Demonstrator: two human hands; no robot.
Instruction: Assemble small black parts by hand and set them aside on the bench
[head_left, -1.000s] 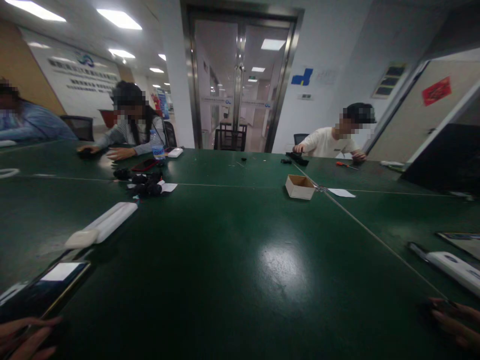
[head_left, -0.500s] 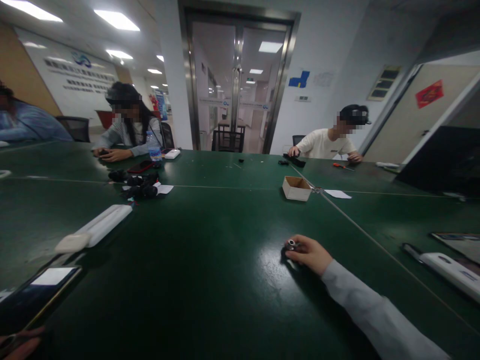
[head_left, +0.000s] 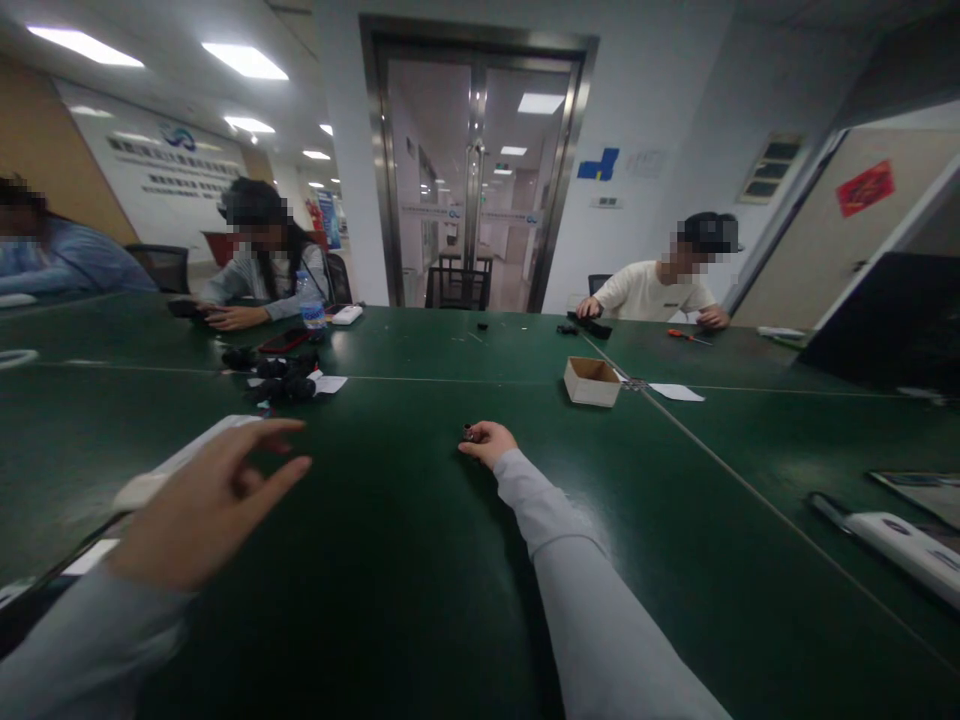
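Note:
My right hand (head_left: 491,443) is stretched forward over the middle of the green table (head_left: 360,560). Its fingers pinch a small, shiny metal cylinder (head_left: 467,432) with a round, hollow-looking top, held upright at the table surface. My left hand (head_left: 195,500) hovers at the left, slightly blurred, with thumb and fingers apart and nothing visible between them. Behind it, partly covered, lies a long white object (head_left: 206,440). A phone (head_left: 45,580) is mostly hidden under my left wrist and sleeve.
An open cardboard box (head_left: 592,385) stands right of centre, beside a paper (head_left: 676,392). Black devices (head_left: 281,380) and a water bottle (head_left: 310,300) are at the back left. A white power strip (head_left: 911,550) lies at right. Several people sit across the table.
My right hand has moved left and farther away with the metal cylinder. My left hand has risen from the bottom left corner into view, its fingers now spread.

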